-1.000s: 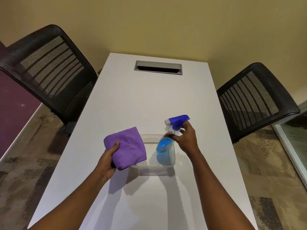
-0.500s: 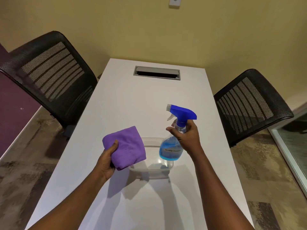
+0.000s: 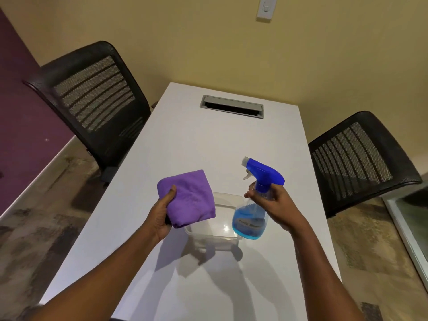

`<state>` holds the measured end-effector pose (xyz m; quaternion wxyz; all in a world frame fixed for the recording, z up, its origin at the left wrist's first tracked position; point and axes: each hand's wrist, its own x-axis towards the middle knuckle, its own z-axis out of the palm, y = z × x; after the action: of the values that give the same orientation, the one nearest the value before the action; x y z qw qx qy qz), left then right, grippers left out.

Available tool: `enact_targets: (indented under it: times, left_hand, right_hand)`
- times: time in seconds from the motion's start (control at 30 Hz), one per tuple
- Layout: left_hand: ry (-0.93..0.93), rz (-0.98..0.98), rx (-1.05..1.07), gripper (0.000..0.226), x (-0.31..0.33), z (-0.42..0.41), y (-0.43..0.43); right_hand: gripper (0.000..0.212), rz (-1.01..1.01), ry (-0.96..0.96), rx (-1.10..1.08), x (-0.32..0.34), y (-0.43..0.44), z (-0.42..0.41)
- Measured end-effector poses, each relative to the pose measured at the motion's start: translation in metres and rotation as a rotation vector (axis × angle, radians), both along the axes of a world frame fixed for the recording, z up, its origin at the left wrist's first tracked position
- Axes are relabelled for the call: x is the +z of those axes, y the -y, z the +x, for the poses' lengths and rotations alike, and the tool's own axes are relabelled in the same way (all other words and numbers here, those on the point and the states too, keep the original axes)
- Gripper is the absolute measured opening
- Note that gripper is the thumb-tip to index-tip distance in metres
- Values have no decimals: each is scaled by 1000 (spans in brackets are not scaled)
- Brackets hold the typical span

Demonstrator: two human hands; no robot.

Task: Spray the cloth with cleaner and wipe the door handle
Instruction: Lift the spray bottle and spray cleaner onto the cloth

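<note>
**Cloth and sprayer up, spray not yet given**

The left hand [image 3: 162, 214] clasps the folded purple cloth [image 3: 188, 198]; the right hand [image 3: 275, 205] grips the spray bottle [image 3: 252, 218] by its neck — nozzle toward the cloth, both above the clear tub [image 3: 214, 237]. Trigger finger seemingly off; next, squeeze — no door handle in view

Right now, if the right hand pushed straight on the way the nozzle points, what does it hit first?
Probably the purple cloth held in the left hand. The right hand aims the spray bottle leftward at it, with open air between; depth is unclear from one view.
</note>
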<state>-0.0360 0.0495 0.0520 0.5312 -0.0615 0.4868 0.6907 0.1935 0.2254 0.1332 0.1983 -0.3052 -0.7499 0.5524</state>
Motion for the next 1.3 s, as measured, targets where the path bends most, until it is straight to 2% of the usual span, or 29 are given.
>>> enact_targets:
  times: [0.17,0.33,0.5,0.67,0.87,1.03,1.13,1.3]
  left_hand:
    - [-14,-12,-26,53,4,-3,1]
    - [2,26,-25,53,8,-5,2]
    - [8,60,-26,61,10,-4,1]
    - [-55,52,-14,67,10,-1,1]
    - [-80,56,-62,65,2,-3,9]
    - [-55,56,-82,64,2,-4,14]
    - [-46,61,-69,62,3,-5,17]
    - [-15,137,-108,57,2,-7,19]
  right_hand:
    - [46,29,17,123,1,12,-4]
    - [44,-39,66,242,-3,27,-12]
    - [26,-90,176,276,-7,42,-18]
    - [38,-204,203,327,-9,61,-28]
    - [29,-304,224,330,-6,77,-31]
    - [19,-258,217,246,-4,83,-40]
    - [21,-220,227,214,-4,85,-43]
    - [22,-218,290,312,-5,96,-43]
